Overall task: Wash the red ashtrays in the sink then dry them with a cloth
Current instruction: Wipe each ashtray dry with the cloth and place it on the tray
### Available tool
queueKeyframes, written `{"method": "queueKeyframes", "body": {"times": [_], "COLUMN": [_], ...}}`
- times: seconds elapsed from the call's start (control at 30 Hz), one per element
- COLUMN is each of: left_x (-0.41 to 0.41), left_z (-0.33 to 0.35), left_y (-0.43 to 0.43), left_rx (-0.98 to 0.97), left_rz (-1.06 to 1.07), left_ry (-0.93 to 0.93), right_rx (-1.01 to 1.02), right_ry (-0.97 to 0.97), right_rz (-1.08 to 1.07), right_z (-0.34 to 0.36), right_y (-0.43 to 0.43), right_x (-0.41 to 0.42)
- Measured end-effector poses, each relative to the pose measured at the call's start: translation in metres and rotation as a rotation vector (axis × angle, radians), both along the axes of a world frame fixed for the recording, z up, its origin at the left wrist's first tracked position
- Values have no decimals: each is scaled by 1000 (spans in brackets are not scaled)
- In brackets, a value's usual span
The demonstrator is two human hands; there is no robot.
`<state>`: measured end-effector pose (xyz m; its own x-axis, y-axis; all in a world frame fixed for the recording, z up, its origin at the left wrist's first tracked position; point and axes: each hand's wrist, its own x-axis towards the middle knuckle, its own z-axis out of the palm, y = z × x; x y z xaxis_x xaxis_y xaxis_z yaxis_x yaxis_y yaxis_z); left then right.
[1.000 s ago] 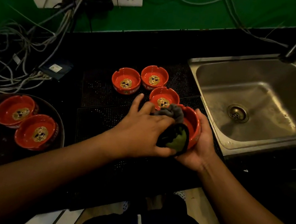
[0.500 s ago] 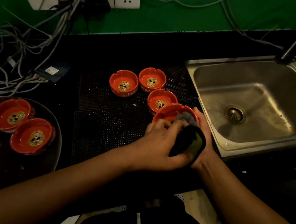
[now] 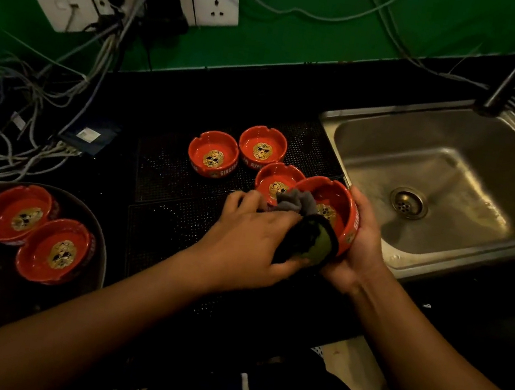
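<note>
head view: the right hand [image 3: 361, 245] cups the red ashtray [image 3: 341, 198] tilted up beside the sink [image 3: 474, 182], so its bowl faces the cloth [image 3: 295, 201] that the left hand [image 3: 248, 247] grips and presses inside (drying, i judge); three other ashtrays [image 3: 213, 154] rest on the mat [image 3: 171, 177]

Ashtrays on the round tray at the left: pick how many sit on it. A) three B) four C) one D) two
D: only the far ashtray and the near ashtray sit on the dark tray.
</note>
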<state>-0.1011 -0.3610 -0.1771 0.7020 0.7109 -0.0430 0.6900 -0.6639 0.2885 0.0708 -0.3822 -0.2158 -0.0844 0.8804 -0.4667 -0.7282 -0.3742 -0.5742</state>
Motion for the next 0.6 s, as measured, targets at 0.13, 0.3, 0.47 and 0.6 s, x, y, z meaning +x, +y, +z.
{"method": "queueKeyframes", "body": {"times": [0.13,0.3,0.47,0.6], "left_x": [1,14,39,52], "left_z": [-2,-9,-22,-25], "left_y": [2,-8,0,3], "left_rx": [-530,-787,-373,-623], "left_rz": [237,269,115,446], "left_ry": [-480,-1078,-580,-1090], "right_rx": [17,17,38,49], "right_ry": [-119,-196,-233,-423], "right_rz": [0,137,154,71], "right_z": [0,-3,-3,-8], "right_y": [5,8,9,14], "right_x": [1,2,4,20]}}
